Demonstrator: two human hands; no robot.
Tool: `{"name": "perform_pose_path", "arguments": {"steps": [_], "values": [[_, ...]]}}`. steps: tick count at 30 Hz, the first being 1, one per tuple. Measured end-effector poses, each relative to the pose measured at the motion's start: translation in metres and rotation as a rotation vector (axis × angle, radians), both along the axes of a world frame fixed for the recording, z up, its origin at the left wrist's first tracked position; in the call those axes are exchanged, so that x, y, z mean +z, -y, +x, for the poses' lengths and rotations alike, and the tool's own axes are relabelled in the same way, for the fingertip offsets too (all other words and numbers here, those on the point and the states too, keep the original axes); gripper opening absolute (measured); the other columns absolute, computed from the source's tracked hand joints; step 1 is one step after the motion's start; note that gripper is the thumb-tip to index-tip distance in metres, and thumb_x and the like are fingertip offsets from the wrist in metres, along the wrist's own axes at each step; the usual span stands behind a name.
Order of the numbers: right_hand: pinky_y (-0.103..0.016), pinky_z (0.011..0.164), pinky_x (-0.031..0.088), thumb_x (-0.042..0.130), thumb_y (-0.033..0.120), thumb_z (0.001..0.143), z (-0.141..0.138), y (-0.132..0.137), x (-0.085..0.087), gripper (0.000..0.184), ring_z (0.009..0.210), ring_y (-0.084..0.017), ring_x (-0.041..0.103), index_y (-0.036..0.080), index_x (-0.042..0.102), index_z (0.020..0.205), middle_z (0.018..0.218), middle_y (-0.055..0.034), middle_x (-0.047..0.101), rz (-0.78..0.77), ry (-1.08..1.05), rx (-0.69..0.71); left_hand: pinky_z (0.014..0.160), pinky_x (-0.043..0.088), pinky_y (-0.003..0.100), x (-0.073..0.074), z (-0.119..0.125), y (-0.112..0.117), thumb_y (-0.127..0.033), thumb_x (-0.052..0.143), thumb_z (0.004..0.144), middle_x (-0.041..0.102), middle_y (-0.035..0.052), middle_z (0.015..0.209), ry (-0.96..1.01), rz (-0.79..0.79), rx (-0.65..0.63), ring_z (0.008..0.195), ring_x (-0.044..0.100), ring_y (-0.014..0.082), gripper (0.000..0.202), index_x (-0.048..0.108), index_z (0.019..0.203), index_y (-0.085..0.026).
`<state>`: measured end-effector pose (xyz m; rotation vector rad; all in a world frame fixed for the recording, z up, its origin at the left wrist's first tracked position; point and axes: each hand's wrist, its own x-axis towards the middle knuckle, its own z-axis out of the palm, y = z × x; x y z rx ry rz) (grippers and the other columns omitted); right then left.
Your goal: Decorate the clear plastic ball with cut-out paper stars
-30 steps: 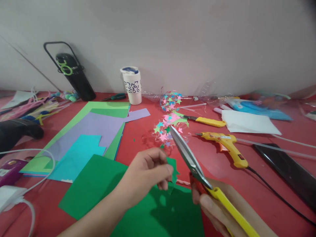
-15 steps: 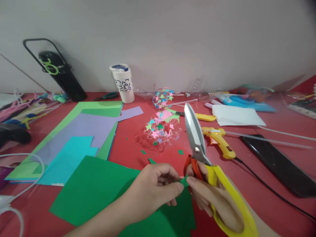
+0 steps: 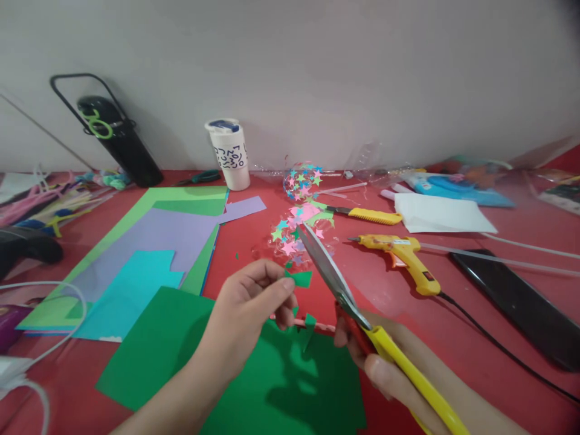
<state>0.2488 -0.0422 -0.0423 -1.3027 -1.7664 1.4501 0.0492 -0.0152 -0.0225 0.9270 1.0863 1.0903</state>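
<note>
Head view: left hand (image 3: 247,302) is raised over the near middle of the red table (image 3: 254,241), thumb and forefinger pinched shut on a small green cutout (image 3: 299,278), other fingers curled loose. The cutout sits in the air just left of the scissors (image 3: 333,278), touching or almost touching the blade, can't tell which. Right hand (image 3: 389,368) is at near right, wrapped closed around the yellow handles, blades pointing far-left and looking pressed together. Green sheet (image 3: 181,350) lies flat under both hands, with a green offcut (image 3: 309,320) at its far edge. Pile of paper stars (image 3: 299,232) is just beyond the blade tip. Glue gun (image 3: 405,257) and yellow utility knife (image 3: 362,213) are to the right, well apart from the hands. Stacked coloured sheets (image 3: 154,241) are at left, white tumbler (image 3: 229,154) far by the wall. Risk, as a judgement: the cutout is tiny and the pinching fingertips sit near the blade, so a snip could nick a finger. A loose pinch could also drop the piece into the star pile, where it would be hard to pick out.
</note>
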Motion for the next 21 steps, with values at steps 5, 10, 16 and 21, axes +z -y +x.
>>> {"name": "perform_pose_path", "arguments": {"steps": [5, 10, 16, 21], "values": [[-0.023, 0.043, 0.037, 0.053, 0.063, 0.076, 0.0045, 0.0001, 0.003, 0.041, 0.047, -0.013, 0.044, 0.023, 0.057, 0.079, 0.058, 0.0019, 0.05, 0.098, 0.15, 0.057, 0.043, 0.041, 0.013, 0.0045, -0.0085, -0.0036, -0.021, 0.063, 0.078, 0.061, -0.0052, 0.055, 0.01, 0.066, 0.147, 0.044, 0.054, 0.0047, 0.015, 0.056, 0.066, -0.017], [-0.025, 0.053, 0.047, 0.049, 0.07, 0.075, 0.0072, 0.0035, 0.0005, 0.049, 0.055, -0.017, 0.052, 0.023, 0.061, 0.079, 0.063, -0.0009, 0.057, 0.16, 0.157, 0.08, 0.043, 0.042, 0.013, 0.0026, -0.0088, -0.0019, -0.019, 0.062, 0.078, 0.06, -0.0055, 0.054, 0.009, 0.073, 0.143, 0.043, 0.054, 0.0044, 0.011, 0.058, 0.068, -0.016], [-0.025, 0.057, 0.051, 0.05, 0.068, 0.076, 0.008, 0.0053, 0.0078, 0.048, 0.061, -0.018, 0.058, 0.023, 0.064, 0.084, 0.07, -0.0027, 0.064, 0.127, 0.162, 0.066, 0.043, 0.043, 0.013, 0.0038, -0.0066, -0.0009, -0.02, 0.064, 0.076, 0.058, -0.0057, 0.052, -0.06, 0.067, 0.136, 0.044, 0.055, 0.0048, 0.011, 0.06, 0.066, -0.017], [-0.024, 0.056, 0.051, 0.052, 0.066, 0.077, 0.0054, 0.0035, 0.0092, 0.044, 0.062, -0.017, 0.057, 0.023, 0.063, 0.082, 0.073, -0.0014, 0.063, -0.021, 0.151, 0.081, 0.041, 0.042, 0.012, 0.0073, -0.0058, -0.0019, -0.019, 0.064, 0.074, 0.058, -0.0052, 0.049, -0.075, 0.052, 0.132, 0.04, 0.053, 0.0044, 0.012, 0.06, 0.063, -0.016]]}}
